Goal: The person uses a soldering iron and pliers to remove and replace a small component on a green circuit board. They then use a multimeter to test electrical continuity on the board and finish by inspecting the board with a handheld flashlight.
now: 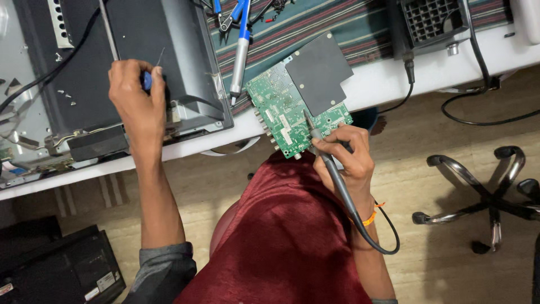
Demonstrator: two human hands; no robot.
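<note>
At the white worktop (394,79) the right hand (344,155) is closed around a dark corded probe (329,163), its tip on the green circuit board (275,107) overhanging the edge, while the left hand (138,101) grips a blue-handled tool (147,80) over the grey metal chassis (169,50).

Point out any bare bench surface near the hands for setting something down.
One bare white strip of bench lies right of the circuit board, crossed by black cables. The left is crowded: the left hand grips a tool over the grey panel; the right hand holds a probe on the board.
</note>
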